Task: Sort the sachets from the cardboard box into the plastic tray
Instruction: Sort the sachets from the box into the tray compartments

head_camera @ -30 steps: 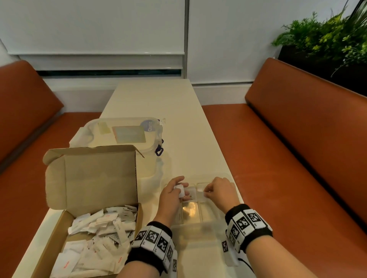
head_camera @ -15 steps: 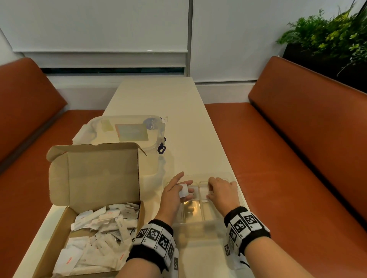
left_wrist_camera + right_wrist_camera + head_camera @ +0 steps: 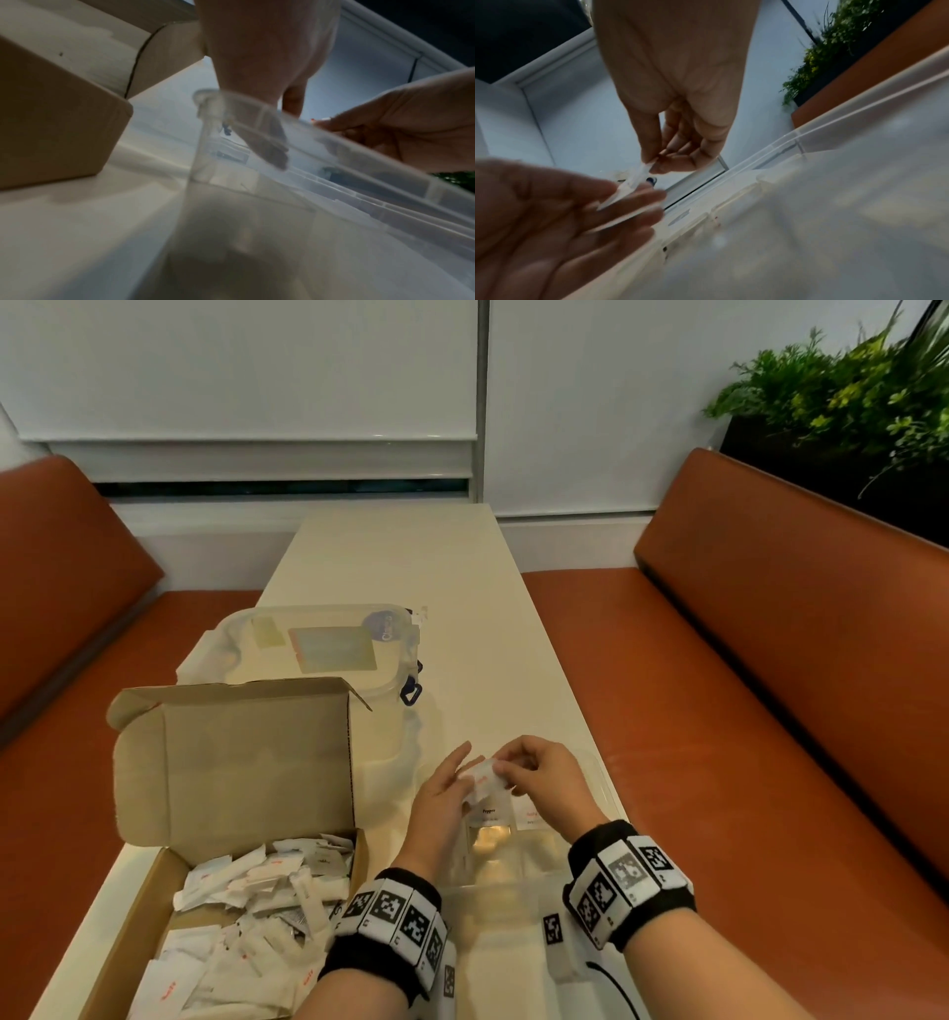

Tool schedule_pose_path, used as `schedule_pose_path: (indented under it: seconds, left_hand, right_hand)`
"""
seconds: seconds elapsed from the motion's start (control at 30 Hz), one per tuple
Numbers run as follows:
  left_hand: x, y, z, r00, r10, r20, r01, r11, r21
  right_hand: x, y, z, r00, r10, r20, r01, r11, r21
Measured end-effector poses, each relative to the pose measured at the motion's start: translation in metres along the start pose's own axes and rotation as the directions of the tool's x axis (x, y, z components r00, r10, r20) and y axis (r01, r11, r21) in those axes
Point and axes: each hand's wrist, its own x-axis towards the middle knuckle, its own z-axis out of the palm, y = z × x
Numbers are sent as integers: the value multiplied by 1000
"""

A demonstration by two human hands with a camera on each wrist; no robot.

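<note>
Orange benches [image 3: 770, 690] flank a long cream table [image 3: 411, 557], with a planter [image 3: 847, 403] behind the right one. On the table's near left corner sits an open cardboard box [image 3: 231, 814], its flap upright and a heap of white sachets [image 3: 246, 906] still inside. A lidded clear tub [image 3: 318, 639] stands just behind the box. Along the near right edge lies the clear tray [image 3: 601, 778], divided into compartments; two far ones carry labels, one seemingly "Pepper", the other in red and too small to read. Over those compartments both hands meet on one sachet [image 3: 482, 780]. The left hand [image 3: 441, 806] lies mostly flat, fingers straight, with the sachet resting against its fingertips. The right hand [image 3: 544, 775] pinches the sachet's upper edge between thumb and forefinger, other fingers curled; the right wrist view shows that pinch [image 3: 644, 170] clearly. The sachet shows red print, so it likely belongs under the red label, though I cannot confirm the wording. To do this step well, the right hand should take the full weight first, let the left fall away, read the print against the label, then lower the sachet flat into the matching compartment rather than dropping it from height, since so light a packet could skid over a divider. Most of the sorting looks undone.
</note>
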Motion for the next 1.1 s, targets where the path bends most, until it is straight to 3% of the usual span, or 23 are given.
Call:
schedule_pose_path:
  seconds: [0.1,0.27,0.5,0.67,0.77,1.0,1.1]
  left_hand:
    - [2,-5,-3,996,65,-68,-60,995,78]
    - [6,-8,-6,986,145,-87,-129,977,169]
    - [9,-8,-6,982,146,-120,-124,977,174]
    - [8,-8,-3,994,95,-60,-91,993,76]
    - [6,-10,-2,996,90,-23,-87,991,101]
    - [7,-11,-1,987,135,-82,-125,985,119]
    - [6,-11,1,990,115,-79,-104,986,130]
  right_hand:
    - [2,5,-6,999,4,-50,-4,1000,14]
    - [0,9,-7,998,-13,61,16,999,-43]
    - [-4,11,-7,998,-34,56,30,998,61]
    - [-1,15,-11,1000,-5,-31,5,1000,-12]
    - [-1,17,-12,1000,2,-19,-2,999,-49]
    - [-1,20,-13,999,14,30,-11,995,-98]
    - [-1,21,-13,998,28,-49,-31,997,-64]
